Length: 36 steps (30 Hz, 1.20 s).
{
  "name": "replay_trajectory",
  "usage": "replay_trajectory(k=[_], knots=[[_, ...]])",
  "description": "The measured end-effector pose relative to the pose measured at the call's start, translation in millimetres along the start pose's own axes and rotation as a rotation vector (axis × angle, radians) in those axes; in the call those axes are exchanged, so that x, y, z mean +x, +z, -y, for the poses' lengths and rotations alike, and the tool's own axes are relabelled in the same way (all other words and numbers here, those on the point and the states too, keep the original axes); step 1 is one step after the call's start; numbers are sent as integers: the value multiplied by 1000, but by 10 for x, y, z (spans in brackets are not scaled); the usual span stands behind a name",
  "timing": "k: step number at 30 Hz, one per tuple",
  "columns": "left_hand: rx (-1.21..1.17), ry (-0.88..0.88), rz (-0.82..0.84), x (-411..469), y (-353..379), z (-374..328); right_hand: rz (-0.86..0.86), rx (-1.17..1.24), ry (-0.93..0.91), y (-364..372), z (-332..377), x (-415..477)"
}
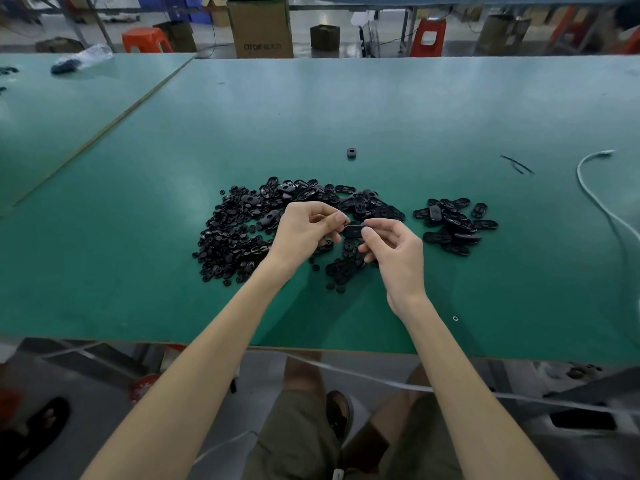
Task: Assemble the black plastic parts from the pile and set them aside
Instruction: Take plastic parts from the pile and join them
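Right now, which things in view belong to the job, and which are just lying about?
Job: black part held by left hand and right hand; big pile of loose parts; smaller pile to its right.
Lying about: white cable; thin black strips; plastic bag; cardboard box.

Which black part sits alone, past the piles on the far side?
The single part beyond the large pile, on bare green table; the others lie heaped or at the heaps' edges.

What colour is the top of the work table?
Green: the table top shows plainly in the head view.
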<state>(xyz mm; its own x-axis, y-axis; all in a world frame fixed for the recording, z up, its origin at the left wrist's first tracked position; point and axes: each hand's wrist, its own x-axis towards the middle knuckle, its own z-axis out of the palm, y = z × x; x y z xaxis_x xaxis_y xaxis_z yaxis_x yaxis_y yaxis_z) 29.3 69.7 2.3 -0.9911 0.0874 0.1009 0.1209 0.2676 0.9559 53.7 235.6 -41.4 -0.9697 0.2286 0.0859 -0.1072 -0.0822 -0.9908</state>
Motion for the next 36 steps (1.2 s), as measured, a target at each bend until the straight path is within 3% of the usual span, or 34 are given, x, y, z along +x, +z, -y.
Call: replay_trajectory(k=[18, 28, 36], knots=[[-18, -41, 8, -45, 2, -15, -27, 22, 0, 4, 7, 3], [236, 26, -55, -72, 119, -20, -24, 67, -5, 12, 41, -22], [259, 52, -88, -89, 151, 0, 14, 85, -6, 3, 69, -38]])
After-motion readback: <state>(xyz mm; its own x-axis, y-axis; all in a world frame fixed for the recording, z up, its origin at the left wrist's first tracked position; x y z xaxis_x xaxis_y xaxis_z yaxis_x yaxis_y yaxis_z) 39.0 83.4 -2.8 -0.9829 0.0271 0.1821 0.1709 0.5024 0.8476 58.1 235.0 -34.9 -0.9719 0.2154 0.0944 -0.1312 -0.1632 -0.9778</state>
